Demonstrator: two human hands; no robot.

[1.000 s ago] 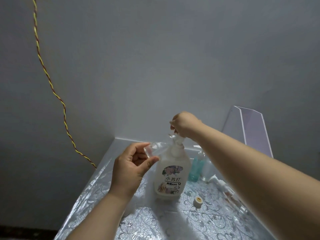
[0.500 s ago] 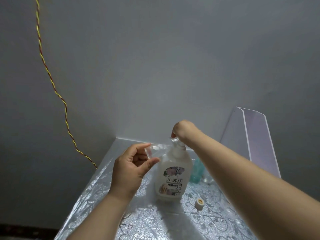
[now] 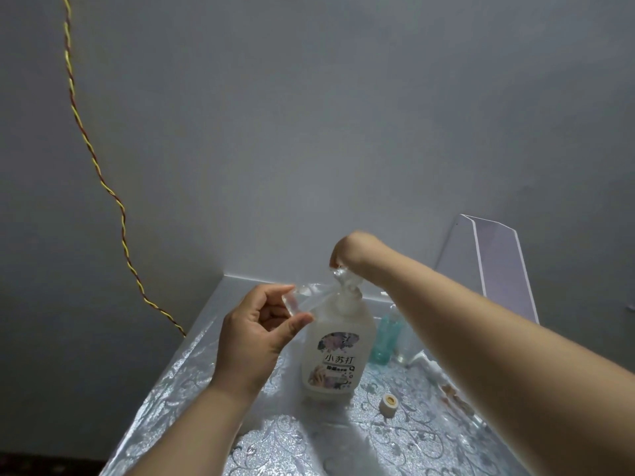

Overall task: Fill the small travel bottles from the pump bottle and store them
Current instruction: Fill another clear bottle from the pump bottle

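Travel bottle (image 3: 302,298) pinched in left hand (image 3: 256,329) grip beneath pump bottle (image 3: 335,352) spout.

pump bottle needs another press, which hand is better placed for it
Right. The right hand already sits on top of the pump bottle, while the left hand is busy holding the small clear bottle at the spout.

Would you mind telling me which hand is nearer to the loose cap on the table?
Right. The right hand presses the pump bottle, its forearm passing above the cap; the left hand is further left.
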